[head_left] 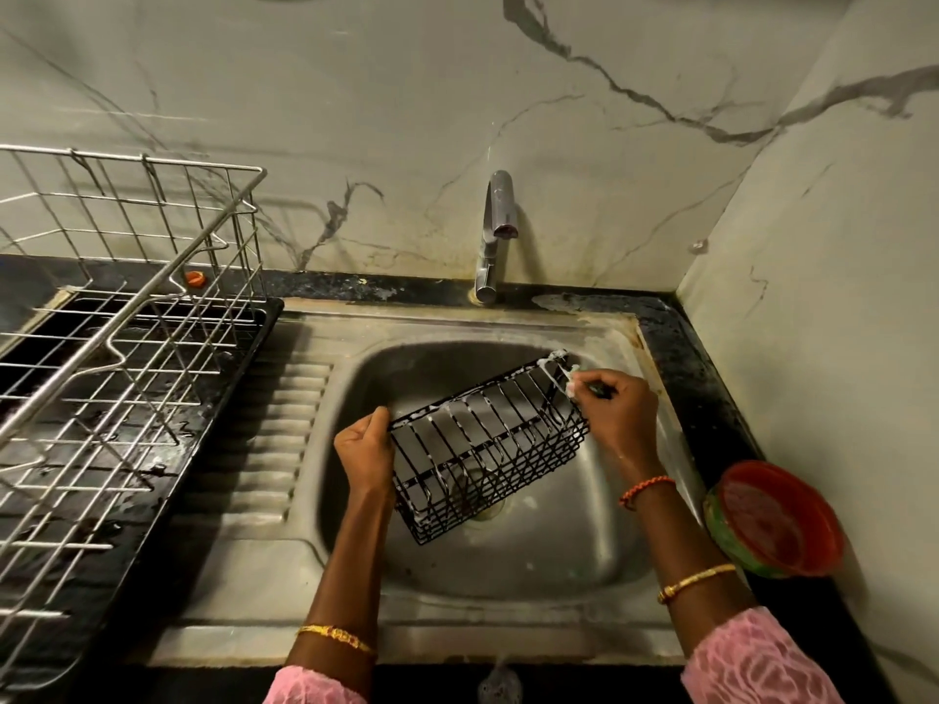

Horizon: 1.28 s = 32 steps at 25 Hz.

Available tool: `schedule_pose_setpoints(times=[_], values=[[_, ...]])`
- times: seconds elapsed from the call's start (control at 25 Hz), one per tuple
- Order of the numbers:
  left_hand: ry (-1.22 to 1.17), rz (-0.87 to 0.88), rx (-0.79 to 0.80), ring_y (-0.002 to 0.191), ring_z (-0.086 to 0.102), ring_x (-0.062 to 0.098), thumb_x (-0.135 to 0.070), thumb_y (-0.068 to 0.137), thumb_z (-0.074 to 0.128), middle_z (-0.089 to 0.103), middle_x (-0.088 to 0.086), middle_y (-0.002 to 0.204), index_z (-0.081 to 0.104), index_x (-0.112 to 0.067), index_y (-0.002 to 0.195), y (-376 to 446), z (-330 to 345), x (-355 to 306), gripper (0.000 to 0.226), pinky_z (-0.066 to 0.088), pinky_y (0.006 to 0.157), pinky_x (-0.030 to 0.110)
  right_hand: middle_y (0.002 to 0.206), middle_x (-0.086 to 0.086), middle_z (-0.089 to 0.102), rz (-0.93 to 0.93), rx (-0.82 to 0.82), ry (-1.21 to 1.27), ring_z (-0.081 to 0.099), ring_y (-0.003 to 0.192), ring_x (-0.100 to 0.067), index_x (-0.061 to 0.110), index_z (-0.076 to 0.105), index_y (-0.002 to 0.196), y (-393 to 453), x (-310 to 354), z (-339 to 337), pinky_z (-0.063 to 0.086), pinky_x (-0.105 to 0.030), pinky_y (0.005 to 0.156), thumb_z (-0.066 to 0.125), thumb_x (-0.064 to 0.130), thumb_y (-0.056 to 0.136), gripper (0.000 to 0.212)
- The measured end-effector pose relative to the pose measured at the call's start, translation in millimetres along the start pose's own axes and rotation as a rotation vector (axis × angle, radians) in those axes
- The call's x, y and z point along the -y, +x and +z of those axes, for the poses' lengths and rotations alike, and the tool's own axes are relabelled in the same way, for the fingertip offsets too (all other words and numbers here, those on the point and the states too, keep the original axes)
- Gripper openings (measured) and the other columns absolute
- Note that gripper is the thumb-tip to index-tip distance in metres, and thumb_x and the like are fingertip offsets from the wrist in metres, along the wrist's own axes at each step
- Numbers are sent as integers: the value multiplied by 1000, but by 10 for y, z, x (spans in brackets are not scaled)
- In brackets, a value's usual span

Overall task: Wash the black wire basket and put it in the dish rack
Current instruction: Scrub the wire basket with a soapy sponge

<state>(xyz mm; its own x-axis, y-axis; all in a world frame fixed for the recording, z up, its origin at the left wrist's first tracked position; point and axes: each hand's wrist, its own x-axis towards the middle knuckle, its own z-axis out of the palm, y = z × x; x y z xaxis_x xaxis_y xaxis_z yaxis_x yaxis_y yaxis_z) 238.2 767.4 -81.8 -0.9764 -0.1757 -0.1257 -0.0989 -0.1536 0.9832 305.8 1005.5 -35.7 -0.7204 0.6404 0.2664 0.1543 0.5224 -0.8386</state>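
Note:
The black wire basket hangs tilted over the steel sink, streaked with white foam. My left hand grips its left end. At the far right corner of the basket, my right hand holds a small dark scrubber, mostly hidden in its fingers. White suds cling to that corner. The steel dish rack stands at the left on a black tray.
The tap rises behind the sink, with no water running. A red and green round tub sits on the black counter to the right of the sink. The ribbed drainboard lies between rack and basin. Marble walls close off the back and right.

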Motion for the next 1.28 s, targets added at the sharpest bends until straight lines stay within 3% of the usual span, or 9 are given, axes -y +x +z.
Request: schedule_pose_setpoints(times=[0.12,0.24,0.36,0.48,0.64,0.88,1.0,1.12,1.28], values=[[264,90,188,37,31,13,-29,95,54,36,5,45,43,-9,52,12,8,-162,49,26,43,21,90,-11,72,-77,-1,7,67,81,-13,2,72,92,64,230,-64,58,-31,78,72,6,78,15],[685,123,271,37,52,8,-60,91,44,59,0,46,55,-10,53,-134,221,-385,64,40,48,20,91,-11,72,-259,-43,-22,65,82,-12,0,71,93,125,512,-91,51,-12,74,70,5,80,15],[832,122,242,56,62,12,-76,86,25,65,1,54,60,-9,58,-374,632,-454,80,42,61,26,89,-12,71,-444,-34,-104,65,81,-18,0,72,90,106,702,-73,50,-17,75,68,2,79,11],[685,84,200,58,60,16,-82,80,24,63,2,56,57,-9,58,-476,958,-469,84,42,61,29,89,-11,68,-564,53,-169,64,81,-18,1,72,89,19,720,-38,51,-21,74,65,-1,81,11],[509,96,97,45,34,13,-74,80,46,35,-2,45,32,-16,47,-537,1020,-501,68,28,48,28,94,-10,67,-649,50,-117,64,89,-16,1,72,94,-106,519,-204,51,-18,82,67,-2,80,14],[439,80,157,44,28,10,-68,84,44,28,-6,45,24,-20,47,-455,854,-417,64,29,52,27,103,-5,67,-204,-101,198,66,95,-18,8,66,102,-228,315,-399,57,-27,80,68,1,79,24],[469,41,130,45,32,12,-68,86,38,32,-2,47,26,-19,47,-486,866,-402,64,30,52,27,111,-6,63,-230,141,202,62,103,-17,8,66,108,64,635,-169,54,-22,85,65,3,82,26],[488,56,126,45,31,13,-60,93,38,31,-2,46,28,-19,46,-514,874,-385,63,25,49,28,103,-7,62,-453,392,115,60,98,-16,1,70,96,9,809,118,51,-20,89,63,-2,82,16],[366,13,89,45,25,12,-51,94,46,26,-4,45,23,-20,47,-442,760,-312,61,26,51,30,94,-2,66,-330,341,158,62,87,-7,0,71,94,185,616,121,52,-22,86,63,-3,82,15]])
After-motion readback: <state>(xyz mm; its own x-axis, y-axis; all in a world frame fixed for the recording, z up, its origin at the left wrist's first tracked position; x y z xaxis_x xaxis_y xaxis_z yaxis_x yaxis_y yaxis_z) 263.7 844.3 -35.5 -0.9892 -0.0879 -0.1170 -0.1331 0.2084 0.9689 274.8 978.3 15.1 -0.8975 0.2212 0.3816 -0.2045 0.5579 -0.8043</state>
